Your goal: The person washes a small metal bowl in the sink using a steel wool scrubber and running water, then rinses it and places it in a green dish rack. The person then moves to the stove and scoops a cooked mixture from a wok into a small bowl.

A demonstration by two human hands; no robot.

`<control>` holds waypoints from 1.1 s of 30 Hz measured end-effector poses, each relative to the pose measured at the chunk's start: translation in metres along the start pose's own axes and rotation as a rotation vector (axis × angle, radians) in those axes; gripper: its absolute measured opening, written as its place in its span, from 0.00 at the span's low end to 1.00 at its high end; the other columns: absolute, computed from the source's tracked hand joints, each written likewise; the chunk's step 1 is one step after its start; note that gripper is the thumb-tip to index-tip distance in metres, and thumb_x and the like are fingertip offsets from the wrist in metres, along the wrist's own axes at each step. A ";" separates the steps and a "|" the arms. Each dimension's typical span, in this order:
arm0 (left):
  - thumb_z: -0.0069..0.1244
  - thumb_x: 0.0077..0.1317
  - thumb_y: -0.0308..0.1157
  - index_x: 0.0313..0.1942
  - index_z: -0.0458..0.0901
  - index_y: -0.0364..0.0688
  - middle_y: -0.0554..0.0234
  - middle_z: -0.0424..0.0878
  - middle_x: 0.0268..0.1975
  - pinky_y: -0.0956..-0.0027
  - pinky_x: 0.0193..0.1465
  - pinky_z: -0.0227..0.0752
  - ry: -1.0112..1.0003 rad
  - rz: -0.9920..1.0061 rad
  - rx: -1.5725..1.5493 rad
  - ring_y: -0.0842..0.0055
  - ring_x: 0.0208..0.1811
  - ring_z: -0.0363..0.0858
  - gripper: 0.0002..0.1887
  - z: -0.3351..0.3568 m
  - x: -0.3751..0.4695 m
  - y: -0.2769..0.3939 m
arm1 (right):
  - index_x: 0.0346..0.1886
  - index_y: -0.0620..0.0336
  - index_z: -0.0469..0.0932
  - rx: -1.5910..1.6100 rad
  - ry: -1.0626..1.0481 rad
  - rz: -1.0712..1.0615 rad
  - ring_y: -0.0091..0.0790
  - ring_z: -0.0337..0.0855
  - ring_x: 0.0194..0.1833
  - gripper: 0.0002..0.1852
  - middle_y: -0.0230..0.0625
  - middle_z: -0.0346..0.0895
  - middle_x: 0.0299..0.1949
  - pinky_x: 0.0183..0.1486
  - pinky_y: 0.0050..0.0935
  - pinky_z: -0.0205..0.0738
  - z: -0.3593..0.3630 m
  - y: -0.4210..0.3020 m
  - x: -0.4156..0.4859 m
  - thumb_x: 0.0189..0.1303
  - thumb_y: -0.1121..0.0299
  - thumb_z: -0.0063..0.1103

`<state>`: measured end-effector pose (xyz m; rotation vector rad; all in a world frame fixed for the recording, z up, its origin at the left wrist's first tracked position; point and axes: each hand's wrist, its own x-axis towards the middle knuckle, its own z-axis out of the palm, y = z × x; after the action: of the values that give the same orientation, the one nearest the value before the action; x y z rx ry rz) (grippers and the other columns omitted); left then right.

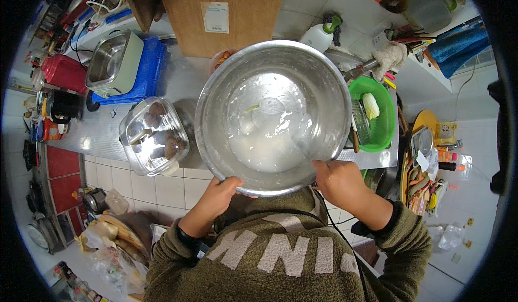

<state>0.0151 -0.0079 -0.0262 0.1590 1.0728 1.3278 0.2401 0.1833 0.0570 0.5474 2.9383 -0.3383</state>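
Note:
A large stainless steel basin [210,148] is before me, gripped by its near rim. My left hand [220,195] holds the rim at the lower left, thumb on top and fingers beneath. At the lower right, my right hand [338,180] is closed on the same rim. Cloudy whitish liquid [265,152] pools toward the near side of the basin. A small green vegetable scrap [252,108] lies inside, with tiny bits on the metal beyond it. What supports the basin underneath is hidden.
Left of the basin, a clear lidded container [153,138] with dark round items sits by the counter edge. A green plastic basket [386,136] holds a pale vegetable [370,106] and a grater; a wooden-handled knife [355,140] lies alongside. A white spray bottle [319,37] stands behind.

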 end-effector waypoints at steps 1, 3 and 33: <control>0.41 0.69 0.25 0.52 0.75 0.23 0.46 0.85 0.47 0.60 0.47 0.82 0.010 0.001 0.006 0.61 0.44 0.86 0.16 0.001 0.000 0.002 | 0.45 0.66 0.78 0.067 0.019 0.006 0.45 0.82 0.23 0.17 0.42 0.78 0.21 0.25 0.41 0.77 0.003 -0.002 0.001 0.51 0.72 0.60; 0.41 0.69 0.25 0.53 0.73 0.23 0.45 0.84 0.48 0.59 0.47 0.83 0.023 0.005 0.008 0.60 0.44 0.86 0.17 0.002 -0.001 0.007 | 0.45 0.65 0.78 0.205 0.066 0.020 0.47 0.83 0.25 0.16 0.43 0.80 0.23 0.26 0.42 0.77 0.008 -0.003 0.005 0.52 0.72 0.60; 0.43 0.66 0.29 0.66 0.60 0.23 0.37 0.75 0.59 0.54 0.41 0.89 0.051 -0.329 0.276 0.51 0.52 0.83 0.30 0.012 -0.023 0.083 | 0.47 0.51 0.83 -0.259 0.162 -0.158 0.40 0.82 0.27 0.16 0.36 0.75 0.29 0.30 0.37 0.78 -0.003 0.102 0.061 0.54 0.71 0.57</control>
<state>-0.0317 0.0034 0.0463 0.1462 1.2637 0.8907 0.2211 0.2970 0.0297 0.3223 3.1207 0.0767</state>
